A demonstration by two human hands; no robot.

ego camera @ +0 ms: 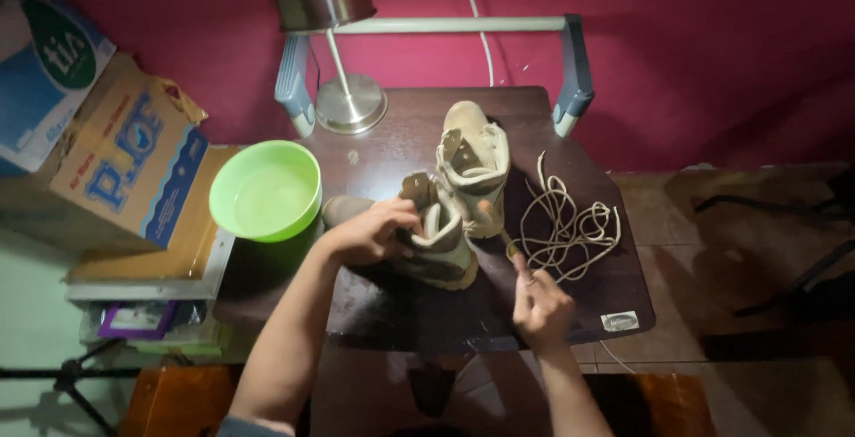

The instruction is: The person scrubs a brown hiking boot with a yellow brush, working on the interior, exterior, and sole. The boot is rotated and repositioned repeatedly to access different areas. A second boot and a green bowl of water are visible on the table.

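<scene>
Two tan boots lie on a small dark table [419, 312]. My left hand [372, 232] grips the near boot [436, 245] at its collar and holds it on its side. My right hand [539, 303] pinches the end of a beige shoelace [514, 250], which runs up toward the boots. The far boot [474, 165] lies beyond the near one, its tongue spread. A loose tangle of beige laces [570, 228] rests on the table to the right of the boots, just beyond my right hand.
A green plastic bowl [265, 190] sits at the table's left edge. A metal lamp [343, 89] stands at the back, by a grey-ended rail [445, 25]. Cardboard boxes [125, 161] are stacked left. The wall behind is red.
</scene>
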